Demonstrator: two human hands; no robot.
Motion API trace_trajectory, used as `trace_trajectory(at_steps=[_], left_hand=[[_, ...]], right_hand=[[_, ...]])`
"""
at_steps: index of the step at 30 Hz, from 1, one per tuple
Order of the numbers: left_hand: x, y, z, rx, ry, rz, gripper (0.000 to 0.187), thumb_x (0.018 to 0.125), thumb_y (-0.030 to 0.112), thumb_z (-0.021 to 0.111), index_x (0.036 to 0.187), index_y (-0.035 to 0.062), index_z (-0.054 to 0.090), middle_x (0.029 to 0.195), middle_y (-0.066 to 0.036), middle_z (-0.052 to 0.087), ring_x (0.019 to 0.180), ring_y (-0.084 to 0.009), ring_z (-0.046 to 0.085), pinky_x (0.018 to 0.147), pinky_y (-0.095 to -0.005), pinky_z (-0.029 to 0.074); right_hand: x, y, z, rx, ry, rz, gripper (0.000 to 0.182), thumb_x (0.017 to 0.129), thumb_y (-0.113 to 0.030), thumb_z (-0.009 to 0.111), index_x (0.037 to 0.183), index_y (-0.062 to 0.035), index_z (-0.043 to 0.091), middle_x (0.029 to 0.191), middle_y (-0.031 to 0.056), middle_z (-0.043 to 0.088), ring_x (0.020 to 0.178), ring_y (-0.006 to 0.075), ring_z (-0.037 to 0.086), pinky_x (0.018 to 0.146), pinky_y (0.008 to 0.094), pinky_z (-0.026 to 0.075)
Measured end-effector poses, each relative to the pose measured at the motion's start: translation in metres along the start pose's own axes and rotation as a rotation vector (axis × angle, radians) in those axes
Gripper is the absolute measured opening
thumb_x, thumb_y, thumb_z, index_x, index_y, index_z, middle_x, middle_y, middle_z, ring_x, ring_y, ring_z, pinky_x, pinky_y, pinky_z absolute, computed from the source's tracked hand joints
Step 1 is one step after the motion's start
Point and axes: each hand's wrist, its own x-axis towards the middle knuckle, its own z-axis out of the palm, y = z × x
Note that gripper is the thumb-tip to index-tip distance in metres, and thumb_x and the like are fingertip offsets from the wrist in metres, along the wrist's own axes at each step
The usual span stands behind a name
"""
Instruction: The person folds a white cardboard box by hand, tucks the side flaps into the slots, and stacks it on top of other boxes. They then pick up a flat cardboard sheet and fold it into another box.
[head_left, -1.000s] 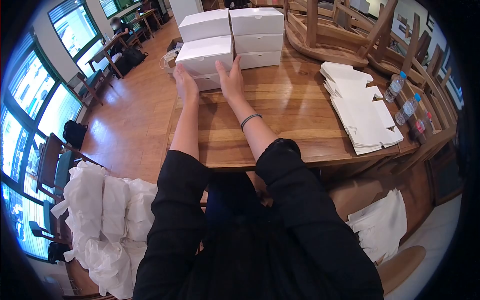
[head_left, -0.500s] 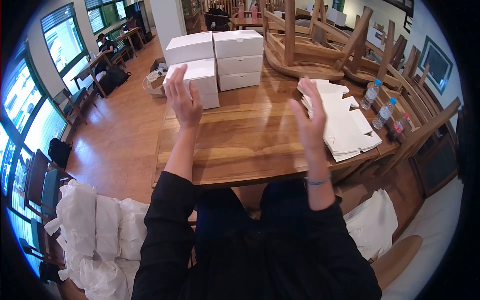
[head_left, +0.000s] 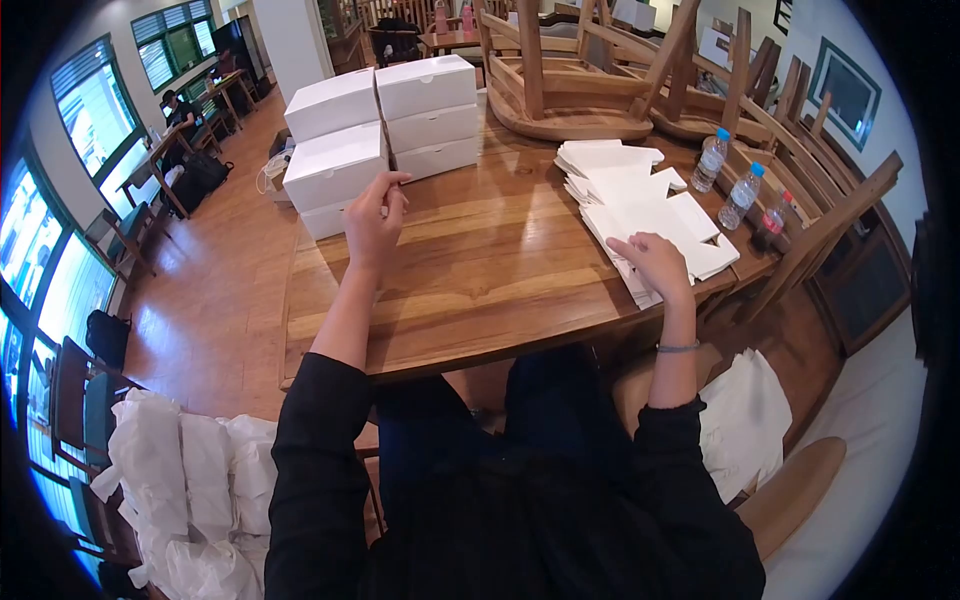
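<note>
My left hand [head_left: 372, 222] is raised over the wooden table [head_left: 470, 280], empty, its fingers loosely bent with gaps between them. Just behind it stand stacked white cardboard boxes [head_left: 335, 165], which it partly overlaps in this view. At the near left edge of a pile of flat white box blanks [head_left: 640, 200] is my right hand [head_left: 657, 264], thumb pointing left and fingers loosely curved, with no blank lifted in it. The blanks lie fanned out, their cut flaps showing along the right side.
Two water bottles [head_left: 740, 195] and a bottle with a red cap [head_left: 773, 222] stand right of the blanks. Upturned wooden chairs [head_left: 570, 115] occupy the back. White wrapped bundles [head_left: 205, 475] sit at lower left, and more white sheets [head_left: 745, 420] at lower right.
My right hand has come down and right to the pile of blanks. My left hand has turned and its fingers have bent inward. The view has shifted slightly right.
</note>
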Motion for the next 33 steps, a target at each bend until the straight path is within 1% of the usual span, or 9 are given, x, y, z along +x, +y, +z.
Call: trace_trajectory(at_steps=[2,5,8,11,14,20,29,32,33], left_hand=[[0.001,-0.001,-0.001,-0.016,0.001,-0.027,0.019,0.1,0.0,0.057,0.108,0.0047,0.073,0.073,-0.005,0.067,0.065,-0.0111,0.068,0.061,-0.027,0.055],[0.002,-0.005,0.0,-0.034,0.004,-0.041,0.018,0.098,0.002,0.059,0.106,0.0076,0.074,0.071,-0.006,0.068,0.064,-0.0134,0.07,0.061,-0.0282,0.054],[0.002,-0.003,-0.001,-0.061,-0.01,-0.071,0.019,0.099,0.002,0.058,0.106,0.007,0.074,0.071,-0.006,0.069,0.065,-0.0133,0.071,0.061,-0.028,0.055],[0.003,-0.002,-0.002,-0.079,-0.022,-0.102,0.019,0.1,0.003,0.057,0.106,0.0064,0.074,0.072,-0.007,0.069,0.065,-0.013,0.071,0.061,-0.0279,0.056],[0.003,-0.003,-0.004,-0.089,-0.03,-0.119,0.019,0.1,0.003,0.057,0.106,0.006,0.074,0.072,-0.007,0.07,0.065,-0.0126,0.071,0.061,-0.0277,0.056],[0.003,-0.004,-0.004,-0.113,-0.034,-0.153,0.019,0.1,0.004,0.057,0.106,0.0057,0.074,0.07,-0.006,0.069,0.064,-0.0117,0.07,0.061,-0.0273,0.056],[0.003,-0.01,-0.003,-0.131,-0.041,-0.166,0.02,0.1,0.004,0.056,0.106,0.0066,0.075,0.07,-0.005,0.069,0.063,-0.0119,0.069,0.061,-0.027,0.054],[0.003,-0.009,-0.002,-0.13,-0.045,-0.17,0.021,0.099,0.004,0.056,0.106,0.0069,0.075,0.07,-0.005,0.07,0.063,-0.0115,0.069,0.061,-0.0269,0.054],[0.003,-0.008,-0.002,-0.127,-0.049,-0.178,0.021,0.1,0.004,0.056,0.107,0.007,0.075,0.07,-0.005,0.07,0.063,-0.0113,0.069,0.061,-0.0269,0.054]], right_hand=[[0.001,-0.013,-0.001,-0.109,0.011,0.03,0.075,0.083,-0.073,0.071,0.095,0.0009,0.078,0.084,0.0184,0.075,0.079,0.0353,0.074,0.084,0.0418,0.058],[0.0,-0.03,0.003,-0.289,-0.004,0.061,0.079,0.081,-0.075,0.072,0.098,0.0017,0.079,0.093,0.0196,0.076,0.088,0.0349,0.073,0.087,0.0437,0.058],[-0.001,-0.027,0.023,-0.353,0.151,-0.008,0.082,0.081,-0.075,0.071,0.102,0.004,0.078,0.106,0.0209,0.075,0.103,0.0354,0.072,0.09,0.0465,0.058],[-0.003,-0.033,0.022,-0.351,0.128,0.028,0.082,0.083,-0.074,0.07,0.104,0.0052,0.077,0.117,0.0221,0.073,0.114,0.0365,0.068,0.093,0.0475,0.057],[0.003,-0.033,0.017,-0.301,0.094,0.077,0.078,0.086,-0.071,0.07,0.103,0.0048,0.078,0.113,0.0219,0.074,0.111,0.0372,0.069,0.091,0.0479,0.058],[0.011,-0.012,0.027,-0.3,0.197,0.021,0.071,0.085,-0.073,0.068,0.089,-0.0039,0.08,0.105,0.0175,0.075,0.097,0.0352,0.073,0.082,0.046,0.058],[0.007,-0.014,0.025,-0.303,0.203,-0.008,0.067,0.086,-0.07,0.07,0.086,-0.0032,0.079,0.101,0.0176,0.075,0.094,0.0354,0.072,0.08,0.0468,0.057],[0.007,-0.012,0.025,-0.281,0.216,-0.019,0.066,0.089,-0.068,0.067,0.084,-0.0032,0.078,0.094,0.0186,0.075,0.089,0.0357,0.072,0.077,0.0468,0.056],[0.006,-0.015,0.022,-0.273,0.173,-0.001,0.067,0.091,-0.067,0.064,0.088,-0.0021,0.079,0.099,0.0196,0.075,0.094,0.0366,0.072,0.081,0.0476,0.056]])
